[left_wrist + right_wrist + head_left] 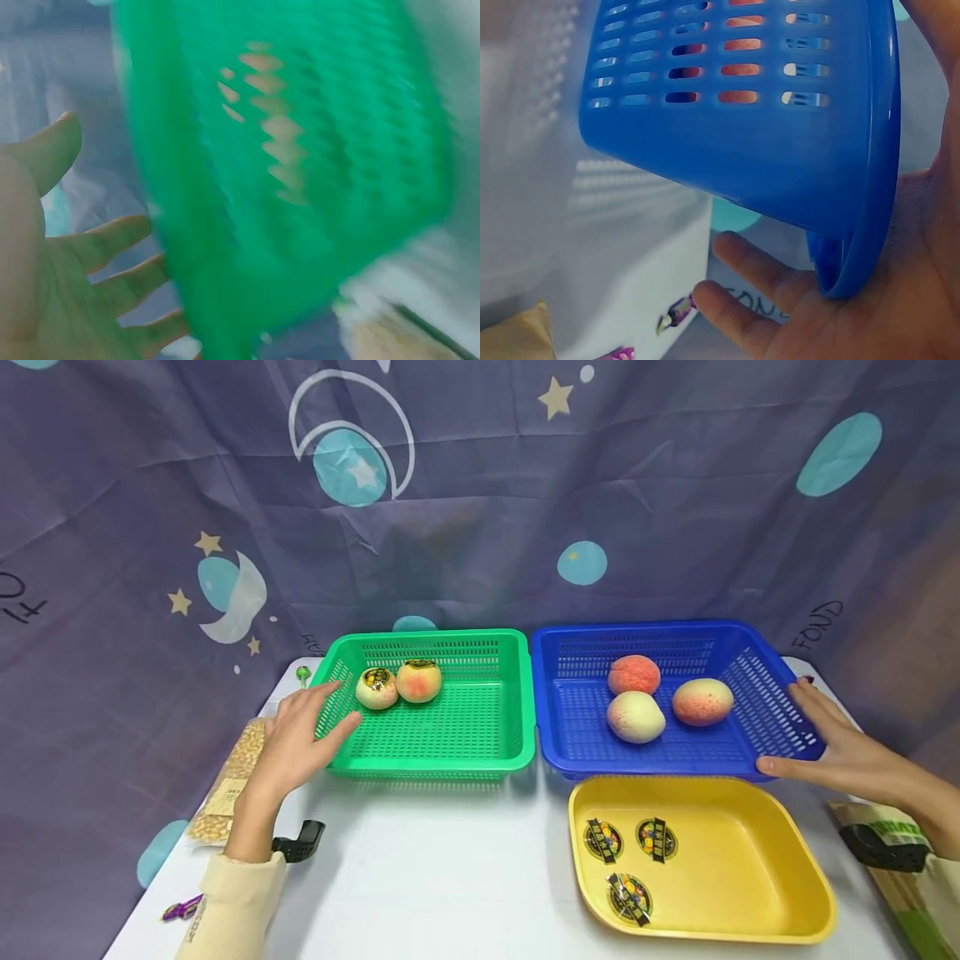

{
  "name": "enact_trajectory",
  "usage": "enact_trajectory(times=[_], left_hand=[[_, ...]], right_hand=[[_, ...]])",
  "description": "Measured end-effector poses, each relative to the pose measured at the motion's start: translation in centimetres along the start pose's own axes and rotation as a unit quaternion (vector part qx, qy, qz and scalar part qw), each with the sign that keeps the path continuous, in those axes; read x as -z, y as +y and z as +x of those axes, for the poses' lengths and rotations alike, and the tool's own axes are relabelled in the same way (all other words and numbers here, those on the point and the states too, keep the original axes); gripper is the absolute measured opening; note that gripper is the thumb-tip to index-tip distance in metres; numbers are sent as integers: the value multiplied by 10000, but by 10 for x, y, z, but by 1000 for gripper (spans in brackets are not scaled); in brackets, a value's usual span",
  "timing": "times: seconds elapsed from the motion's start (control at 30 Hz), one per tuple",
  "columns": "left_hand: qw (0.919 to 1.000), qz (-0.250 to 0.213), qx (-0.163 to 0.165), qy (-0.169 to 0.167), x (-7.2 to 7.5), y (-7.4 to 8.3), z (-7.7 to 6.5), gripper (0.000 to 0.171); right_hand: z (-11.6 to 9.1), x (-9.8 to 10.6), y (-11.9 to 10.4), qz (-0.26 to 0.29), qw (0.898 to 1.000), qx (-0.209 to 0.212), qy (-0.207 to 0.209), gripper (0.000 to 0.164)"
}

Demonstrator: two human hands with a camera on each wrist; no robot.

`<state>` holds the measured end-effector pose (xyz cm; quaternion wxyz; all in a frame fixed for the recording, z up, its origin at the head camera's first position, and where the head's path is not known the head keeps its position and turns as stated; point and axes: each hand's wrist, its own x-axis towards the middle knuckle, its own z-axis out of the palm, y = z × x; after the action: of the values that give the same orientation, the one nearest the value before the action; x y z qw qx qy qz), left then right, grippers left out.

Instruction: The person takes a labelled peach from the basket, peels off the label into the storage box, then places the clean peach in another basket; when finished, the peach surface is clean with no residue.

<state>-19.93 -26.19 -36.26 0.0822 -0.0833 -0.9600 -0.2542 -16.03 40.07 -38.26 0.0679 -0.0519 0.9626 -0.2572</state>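
My left hand (296, 745) is at the left side of the green basket (431, 766), fingers spread and thumb apart; its fingertips are right at the rim in the left wrist view. Two peaches with black-and-gold stickers, a paler peach (377, 689) and a redder peach (418, 682), lie in that basket. At the right front corner of the blue basket (577, 760), my right hand (843, 752) touches the rim with extended fingers and thumb. The blue basket holds a red peach (634, 676), a pale peach (636, 717) and a mottled peach (702, 702), no stickers showing.
A yellow tray (720, 893) with three black-and-gold stickers (630, 898) stands in front of the blue basket. Left are a bag of pale kernels (228, 785) and a purple-wrapped item (182, 908). Another bag (892, 860) lies right. A patterned curtain (480, 527) hangs behind the table.
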Motion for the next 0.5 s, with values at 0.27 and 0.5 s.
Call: enact_trajectory(times=[0.27, 0.5], left_hand=[[9985, 281, 472, 36, -9, -27, -24, 79], [9974, 171, 698, -91, -8, -36, -29, 89]], right_hand=[[-3, 3, 1, 33, 9996, -10, 298, 112], [10, 10, -23, -174, 9954, -212, 919, 100]])
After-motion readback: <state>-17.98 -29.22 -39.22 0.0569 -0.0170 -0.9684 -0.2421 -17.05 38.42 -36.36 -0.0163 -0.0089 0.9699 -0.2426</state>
